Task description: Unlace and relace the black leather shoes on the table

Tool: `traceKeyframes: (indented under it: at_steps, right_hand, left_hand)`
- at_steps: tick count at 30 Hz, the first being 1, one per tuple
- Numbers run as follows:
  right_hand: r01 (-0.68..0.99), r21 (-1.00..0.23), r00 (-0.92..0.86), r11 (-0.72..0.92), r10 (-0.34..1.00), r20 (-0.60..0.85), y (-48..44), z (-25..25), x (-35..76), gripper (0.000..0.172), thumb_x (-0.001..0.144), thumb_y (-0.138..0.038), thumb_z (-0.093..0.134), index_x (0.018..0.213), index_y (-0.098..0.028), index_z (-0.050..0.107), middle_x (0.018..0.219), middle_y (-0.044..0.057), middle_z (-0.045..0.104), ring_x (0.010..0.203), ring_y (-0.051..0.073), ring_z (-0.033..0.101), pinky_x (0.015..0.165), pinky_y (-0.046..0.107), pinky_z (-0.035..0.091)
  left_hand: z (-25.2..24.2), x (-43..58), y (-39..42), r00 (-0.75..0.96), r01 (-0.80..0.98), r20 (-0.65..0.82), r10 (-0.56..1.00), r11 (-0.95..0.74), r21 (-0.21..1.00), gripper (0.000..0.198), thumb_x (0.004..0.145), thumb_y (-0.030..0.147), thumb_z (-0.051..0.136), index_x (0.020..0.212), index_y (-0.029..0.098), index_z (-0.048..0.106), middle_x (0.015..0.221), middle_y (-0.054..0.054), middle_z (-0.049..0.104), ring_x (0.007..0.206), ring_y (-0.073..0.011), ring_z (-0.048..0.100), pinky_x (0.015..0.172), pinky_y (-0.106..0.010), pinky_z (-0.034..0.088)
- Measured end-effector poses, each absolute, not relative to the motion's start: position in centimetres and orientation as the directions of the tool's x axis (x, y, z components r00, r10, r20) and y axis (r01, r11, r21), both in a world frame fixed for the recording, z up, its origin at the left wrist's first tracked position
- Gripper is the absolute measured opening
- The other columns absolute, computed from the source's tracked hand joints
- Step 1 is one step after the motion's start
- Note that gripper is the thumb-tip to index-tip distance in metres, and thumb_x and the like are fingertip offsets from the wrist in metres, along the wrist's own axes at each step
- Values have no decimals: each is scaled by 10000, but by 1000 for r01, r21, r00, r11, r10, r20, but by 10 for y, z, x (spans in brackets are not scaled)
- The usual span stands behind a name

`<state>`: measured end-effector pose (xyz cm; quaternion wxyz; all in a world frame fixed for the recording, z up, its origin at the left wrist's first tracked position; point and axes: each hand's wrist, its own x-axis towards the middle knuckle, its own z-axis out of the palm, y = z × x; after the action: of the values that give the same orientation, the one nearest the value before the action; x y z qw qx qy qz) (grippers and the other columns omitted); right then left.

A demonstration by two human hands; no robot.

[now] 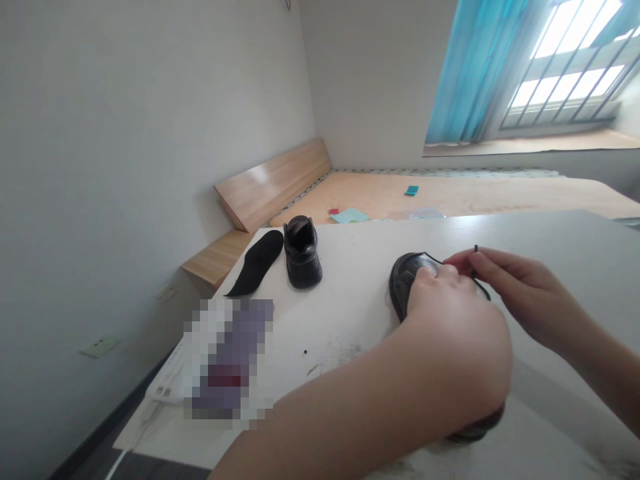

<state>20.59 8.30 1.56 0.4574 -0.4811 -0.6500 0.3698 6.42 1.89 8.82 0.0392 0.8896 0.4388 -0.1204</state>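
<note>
A black leather shoe [403,283] lies on the white table with its toe pointing away from me. My left hand [460,327] reaches across it, the fingers curled down over its upper and gripping it; their tips are partly hidden behind the knuckles. Just to the right, my right hand [523,287] pinches a thin black shoelace [483,288] between thumb and fingers, its end poking up above the thumb. A stretch of lace runs from the shoe toward the right fingers. My left hand and wrist cover most of the shoe's middle; its heel shows below the wrist.
The second black shoe [303,257] stands at the table's far left, heel toward me, beside a black insole [260,262]. A pixelated purple-and-white item [233,360] lies nearer, by a white power strip [167,380] with a cable. Dark scuffs mark the white table [350,267]. Behind is a bed [475,193].
</note>
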Motion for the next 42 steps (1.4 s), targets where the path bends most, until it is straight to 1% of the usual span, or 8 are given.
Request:
traceKeyframes:
  at_steps: [4, 8, 11, 17, 21, 27, 36, 42]
  right_hand:
    - [184, -952, -166, 245, 962, 215, 84, 12, 210, 436, 697, -660, 688, 803, -239, 733, 802, 60, 696, 790, 209, 636, 777, 329, 507]
    - [73, -950, -179, 304, 941, 287, 82, 14, 210, 407, 611, -611, 781, 709, -224, 699, 703, 36, 656, 728, 196, 621, 692, 297, 515]
    - [37, -940, -201, 339, 924, 325, 78, 17, 207, 336, 755, -549, 708, 796, -216, 716, 795, 40, 678, 781, 180, 624, 773, 301, 515]
    - [-67, -933, -167, 353, 918, 359, 71, 21, 204, 244, 851, -450, 652, 970, -256, 740, 921, 20, 699, 910, 179, 633, 914, 345, 495]
    - [-106, -927, -192, 361, 907, 375, 67, 24, 203, 215, 882, -406, 630, 1027, -300, 749, 1002, 8, 703, 967, 175, 626, 980, 360, 466]
    - [-227, -950, -259, 215, 927, 272, 66, 24, 202, 261, 883, -421, 626, 1108, -331, 724, 908, 6, 714, 745, 127, 625, 792, 312, 531]
    - [-273, -929, -192, 249, 933, 306, 69, 20, 201, 211, 892, -414, 612, 868, -228, 709, 1043, 20, 690, 976, 157, 611, 946, 317, 459]
    - [-267, -917, -240, 297, 901, 361, 67, 20, 198, 249, 959, -418, 506, 815, -220, 549, 625, -51, 551, 722, 123, 610, 913, 335, 449]
  left_hand:
    - [93, 58, 27, 622, 777, -65, 780, -606, 171, 321, 963, 308, 429, 996, 145, 703, 1124, -111, 682, 1050, -250, 593, 827, -345, 474]
    - [102, 52, 36, 461, 783, 169, 871, -489, 385, 311, 970, 254, 353, 973, 156, 648, 878, -76, 699, 793, -214, 637, 589, -306, 412]
    - [102, 50, 43, 326, 766, 286, 901, -429, 478, 301, 972, 303, 334, 939, 180, 606, 846, -67, 678, 780, -217, 617, 595, -311, 370]
    - [101, 44, 49, 348, 662, 185, 919, -381, 645, 363, 929, 314, 314, 665, 198, 535, 708, -23, 611, 689, -182, 550, 591, -311, 341]
    - [102, 44, 48, 431, 693, 102, 897, -401, 599, 346, 928, 266, 347, 632, 188, 508, 664, -8, 586, 625, -154, 514, 580, -298, 323]
    - [90, 50, 54, 430, 738, 97, 898, -411, 535, 352, 931, 265, 374, 635, 185, 546, 637, -4, 591, 584, -148, 501, 565, -298, 295]
    - [88, 36, 69, 383, 796, 78, 920, -372, 477, 360, 904, 458, 431, 787, 217, 670, 732, -33, 674, 679, -202, 573, 577, -295, 315]
    - [54, -5, 117, 67, 883, 30, 997, -74, 464, 306, 862, 417, 476, 840, 173, 660, 855, -117, 716, 780, -255, 617, 636, -302, 374]
